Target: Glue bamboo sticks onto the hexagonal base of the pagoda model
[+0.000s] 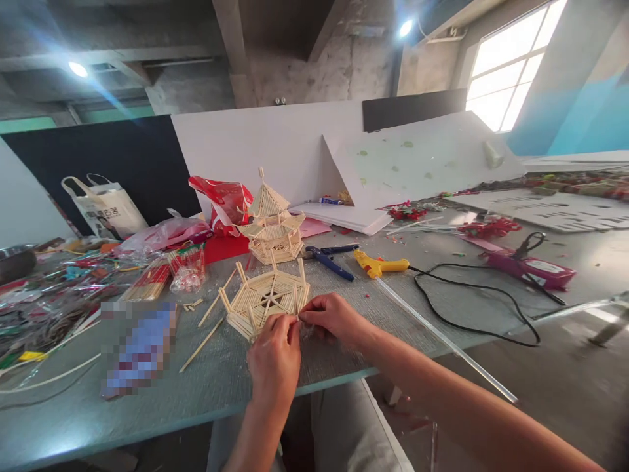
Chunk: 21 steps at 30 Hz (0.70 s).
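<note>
My left hand (276, 354) is closed at the near edge of an eight-sided base built from thin wooden sticks (270, 292), with short posts standing around its rim. My right hand (339, 318) pinches at the base's near right corner, its fingertips meeting those of my left hand. What lies between the fingertips is too small and too covered to make out. Just behind the base stands a small stick pagoda (270, 219) with a pointed roof. Loose wooden sticks (201, 345) lie to the left of the base.
Blue-handled pliers (330, 259) and a yellow glue gun (379, 263) with a long clear glue stick (442, 337) lie right of the base. A black cord (486, 288) loops near a magenta device (533, 269). Bundled sticks (150, 278) and plastic bags crowd the left.
</note>
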Motion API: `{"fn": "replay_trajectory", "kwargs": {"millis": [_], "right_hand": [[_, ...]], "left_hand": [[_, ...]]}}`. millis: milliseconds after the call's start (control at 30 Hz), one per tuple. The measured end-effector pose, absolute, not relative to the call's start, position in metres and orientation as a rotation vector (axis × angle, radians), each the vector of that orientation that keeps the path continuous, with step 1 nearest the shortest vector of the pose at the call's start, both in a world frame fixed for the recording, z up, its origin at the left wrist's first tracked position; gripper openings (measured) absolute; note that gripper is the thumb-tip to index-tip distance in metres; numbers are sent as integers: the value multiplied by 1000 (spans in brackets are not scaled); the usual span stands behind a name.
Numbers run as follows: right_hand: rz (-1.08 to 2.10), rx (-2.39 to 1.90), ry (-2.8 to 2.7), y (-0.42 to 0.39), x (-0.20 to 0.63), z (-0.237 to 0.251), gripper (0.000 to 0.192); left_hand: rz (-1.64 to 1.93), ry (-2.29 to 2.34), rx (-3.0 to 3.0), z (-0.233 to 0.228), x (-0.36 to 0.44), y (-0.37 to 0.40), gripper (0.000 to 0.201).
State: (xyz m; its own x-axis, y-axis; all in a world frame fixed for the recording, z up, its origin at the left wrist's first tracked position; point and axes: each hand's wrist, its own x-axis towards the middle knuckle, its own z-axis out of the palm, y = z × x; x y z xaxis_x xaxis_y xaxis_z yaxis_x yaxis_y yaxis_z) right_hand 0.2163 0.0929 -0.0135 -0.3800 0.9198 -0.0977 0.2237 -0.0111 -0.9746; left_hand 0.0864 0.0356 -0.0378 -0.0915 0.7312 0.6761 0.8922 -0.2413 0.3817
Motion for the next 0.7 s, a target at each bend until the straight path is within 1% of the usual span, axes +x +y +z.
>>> {"fn": "replay_trajectory", "kwargs": {"millis": [433, 700], "right_hand": [[1405, -1188, -1723, 91, 218, -13, 12], [1381, -1214, -1740, 91, 218, -14, 13]], "left_hand": [[-1192, -1938, -2060, -32, 88, 36, 10], [-1350, -2036, -2099, -30, 87, 36, 19]]}}
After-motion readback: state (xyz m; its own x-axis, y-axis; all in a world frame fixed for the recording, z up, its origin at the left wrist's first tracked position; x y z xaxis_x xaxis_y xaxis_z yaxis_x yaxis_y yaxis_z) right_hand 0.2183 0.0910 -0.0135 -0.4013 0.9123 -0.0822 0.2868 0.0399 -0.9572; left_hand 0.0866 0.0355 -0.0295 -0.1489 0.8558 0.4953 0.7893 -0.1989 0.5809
